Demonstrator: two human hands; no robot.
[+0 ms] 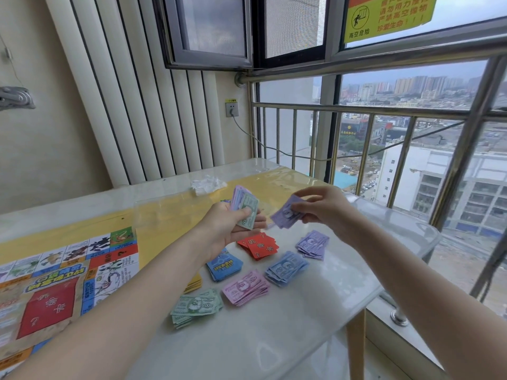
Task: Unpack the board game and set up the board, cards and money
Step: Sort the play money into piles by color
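The money is being sorted by colour: green (196, 307), pink (245, 287), blue (286, 267) and purple piles (312, 244) lie apart on the worktop (274, 338), beside the red cards (259, 246) and the board (63, 275). The left hand (230, 224) grips the unsorted wad (244, 205); the right hand (321, 205) pinches a purple note (286, 215), likely bound for its pile.

Glossy white table (274, 338): unfolded colourful game board (55, 283) at left; right of board, red card pile (259, 246), blue card pile (223, 266), green (196, 307), pink (245, 287), blue (286, 267), purple (312, 244) banknote stacks; beyond board, crumpled clear plastic wrapper (207, 184).
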